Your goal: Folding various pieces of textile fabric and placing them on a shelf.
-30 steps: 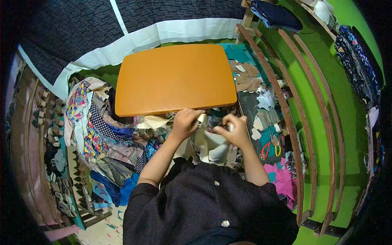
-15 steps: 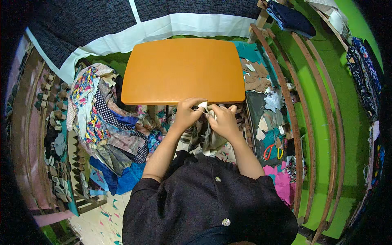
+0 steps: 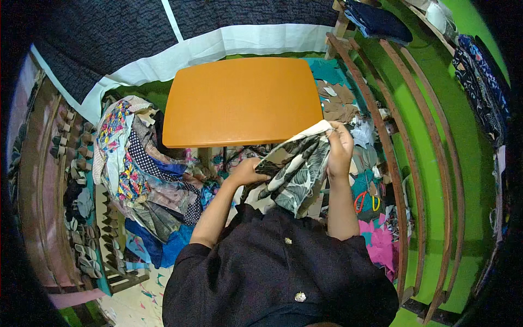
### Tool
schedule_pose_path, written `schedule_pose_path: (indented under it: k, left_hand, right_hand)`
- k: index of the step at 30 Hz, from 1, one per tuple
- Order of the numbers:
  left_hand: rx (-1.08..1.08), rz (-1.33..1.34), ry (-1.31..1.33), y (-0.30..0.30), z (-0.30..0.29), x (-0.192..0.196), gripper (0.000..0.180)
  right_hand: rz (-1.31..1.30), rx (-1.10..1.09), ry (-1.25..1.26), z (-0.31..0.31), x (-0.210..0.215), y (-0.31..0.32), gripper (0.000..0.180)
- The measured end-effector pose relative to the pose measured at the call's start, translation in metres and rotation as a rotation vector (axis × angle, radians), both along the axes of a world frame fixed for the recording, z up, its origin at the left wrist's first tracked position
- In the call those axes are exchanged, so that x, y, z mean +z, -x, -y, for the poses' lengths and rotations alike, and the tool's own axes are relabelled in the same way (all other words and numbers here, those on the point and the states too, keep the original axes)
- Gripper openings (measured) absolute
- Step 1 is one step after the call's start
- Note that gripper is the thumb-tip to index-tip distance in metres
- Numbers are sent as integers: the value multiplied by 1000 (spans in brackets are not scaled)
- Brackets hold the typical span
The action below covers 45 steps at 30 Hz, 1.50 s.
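The cloth (image 3: 297,177) is cream with big dark leaves on it, gray and black. It hangs in the air, tipped, with its right end higher than its left. The right hand (image 3: 340,146) pinches the top right corner, and the left hand (image 3: 248,172) has the left side. A plain pale strip runs along the top. Slanting folds cross it, and the low edge looks a bit frayed, though it is blurry.

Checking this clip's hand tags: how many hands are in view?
2. The left hand holds the leaf-print cloth at its left edge; the right hand holds it near its upper right corner. No other hands show.
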<state>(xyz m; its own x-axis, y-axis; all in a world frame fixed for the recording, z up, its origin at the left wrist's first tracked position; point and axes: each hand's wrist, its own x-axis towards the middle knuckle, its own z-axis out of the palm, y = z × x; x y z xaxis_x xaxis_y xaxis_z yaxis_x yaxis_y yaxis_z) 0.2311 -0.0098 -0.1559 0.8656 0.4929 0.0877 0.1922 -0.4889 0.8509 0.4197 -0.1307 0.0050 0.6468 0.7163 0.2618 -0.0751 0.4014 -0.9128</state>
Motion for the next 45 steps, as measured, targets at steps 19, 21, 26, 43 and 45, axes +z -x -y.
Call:
schedule_pose_path:
  k: [19,21,26,43,45]
  left_hand:
    - [818,0,-200,76,-93,18,24]
    - [809,124,-232,94,-123,8,25]
    - [820,311,-57,82,-126,72,28]
    - [344,914,986,37,-67,130,38]
    - [279,541,578,27,-39,142,47]
  right_hand:
    - [11,-200,-36,36,0,-48,13]
    - [-34,-194,-38,34,3,-49,13]
    - [-77,-220,-72,32,-3,-63,15]
    - [300,176,273,8,-14,-6,24]
    - [336,254,287,-2,-14,6,30]
